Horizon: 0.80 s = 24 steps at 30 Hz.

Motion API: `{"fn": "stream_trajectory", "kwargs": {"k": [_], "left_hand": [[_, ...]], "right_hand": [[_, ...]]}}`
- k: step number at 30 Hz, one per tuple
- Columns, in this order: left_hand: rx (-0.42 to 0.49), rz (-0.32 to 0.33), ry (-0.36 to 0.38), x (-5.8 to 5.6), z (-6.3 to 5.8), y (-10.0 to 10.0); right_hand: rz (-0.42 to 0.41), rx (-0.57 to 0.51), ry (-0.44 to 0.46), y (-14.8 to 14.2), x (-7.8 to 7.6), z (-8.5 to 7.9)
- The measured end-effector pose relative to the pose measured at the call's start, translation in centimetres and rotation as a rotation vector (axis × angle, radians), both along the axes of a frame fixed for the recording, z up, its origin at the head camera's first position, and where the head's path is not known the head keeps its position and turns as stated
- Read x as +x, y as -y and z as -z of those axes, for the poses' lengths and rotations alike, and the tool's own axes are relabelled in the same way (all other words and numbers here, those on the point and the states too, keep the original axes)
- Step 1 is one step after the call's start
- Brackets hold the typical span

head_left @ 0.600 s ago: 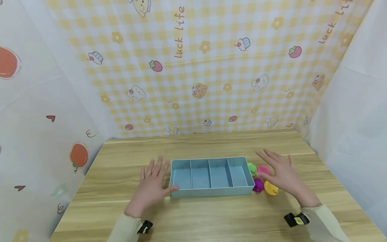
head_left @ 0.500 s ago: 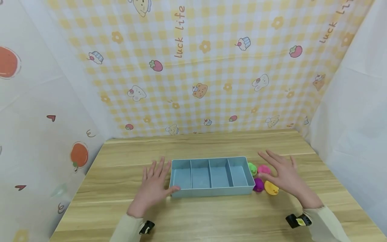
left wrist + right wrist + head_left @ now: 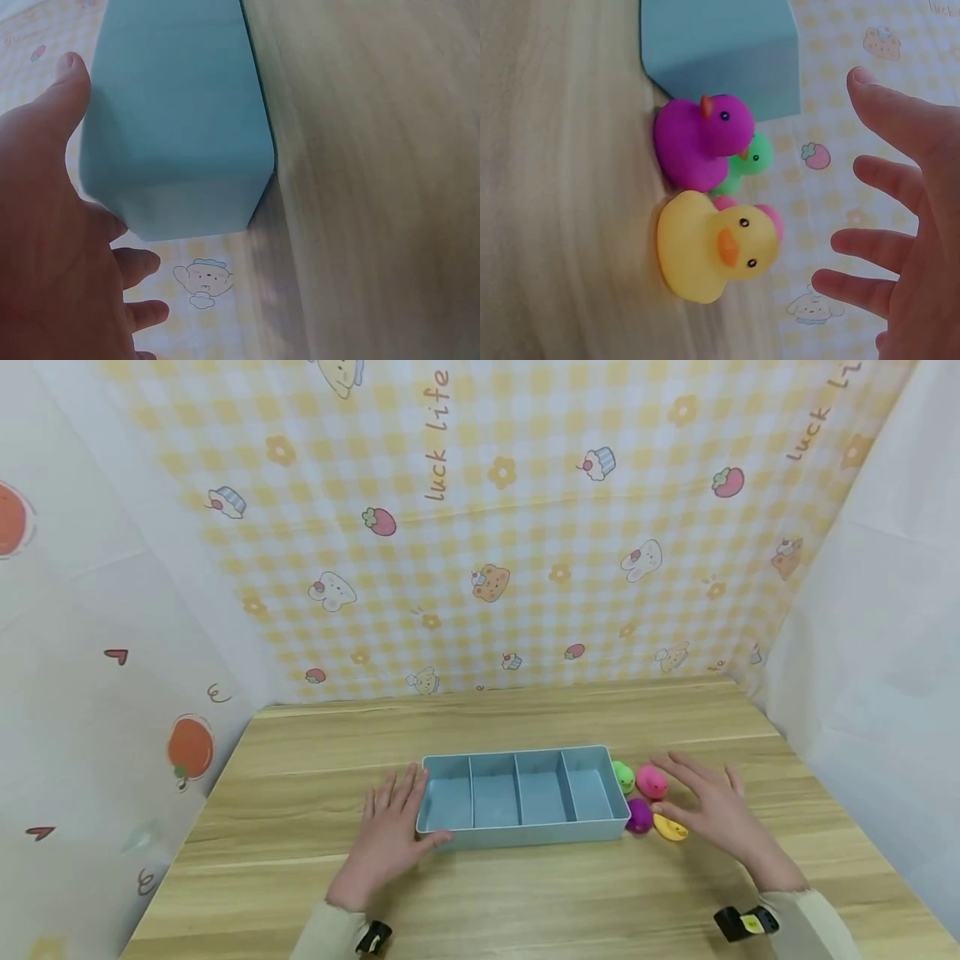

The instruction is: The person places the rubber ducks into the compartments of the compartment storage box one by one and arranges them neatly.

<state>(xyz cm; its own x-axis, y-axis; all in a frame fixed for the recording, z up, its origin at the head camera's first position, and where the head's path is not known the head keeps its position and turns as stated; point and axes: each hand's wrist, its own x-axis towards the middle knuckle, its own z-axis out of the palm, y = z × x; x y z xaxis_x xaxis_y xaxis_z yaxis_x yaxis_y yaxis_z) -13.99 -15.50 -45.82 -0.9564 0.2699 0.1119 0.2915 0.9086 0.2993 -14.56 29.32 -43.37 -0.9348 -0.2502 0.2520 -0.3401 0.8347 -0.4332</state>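
Observation:
A light blue box (image 3: 525, 837) with several compartments in a row stands on the wooden table. My left hand (image 3: 385, 847) is at its left end, thumb by the front wall and fingers reaching along the end, all loosely spread. Just past the right end sit small rubber ducks: green (image 3: 625, 778), pink (image 3: 651, 782), purple (image 3: 694, 144) and yellow (image 3: 705, 247). Over the pink and yellow ducks hovers my right hand (image 3: 722, 814), thumb and fingers apart with nothing between them. In the right wrist view, the yellow duck mostly hides the pink one.
Behind the table (image 3: 480, 718) hangs a yellow checked cloth (image 3: 525, 535) with cartoon prints. White cloths enclose the left (image 3: 82, 710) and right (image 3: 870, 677) sides. Each wrist carries a small black device.
Both hands have come lower. My left hand has moved right, closer to the box's end, and my right hand has sunk toward the ducks. Box and ducks have kept their places.

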Motion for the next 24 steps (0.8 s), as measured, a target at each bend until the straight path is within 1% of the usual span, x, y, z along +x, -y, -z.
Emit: {"fn": "stream_trajectory", "kwargs": {"k": [6, 12, 15, 20, 24], "left_hand": [[0.001, -0.003, -0.011, 0.0, 0.3, -0.3], [0.016, -0.002, -0.003, -0.1, 0.5, -0.4], [0.021, -0.003, 0.005, -0.1, 0.5, -0.4], [0.035, -0.001, 0.01, -0.1, 0.5, -0.4], [0.036, 0.002, 0.007, -0.1, 0.5, -0.4]], "right_hand": [[0.026, -0.011, 0.021, -0.7, 0.2, 0.9], [0.033, -0.03, 0.016, -1.6, 0.7, 2.0], [0.035, -0.042, 0.034, -2.0, 0.9, 2.6], [0.019, -0.072, 0.045, -2.5, 1.2, 3.5], [0.004, -0.086, 0.023, -2.9, 1.2, 4.5]]}}
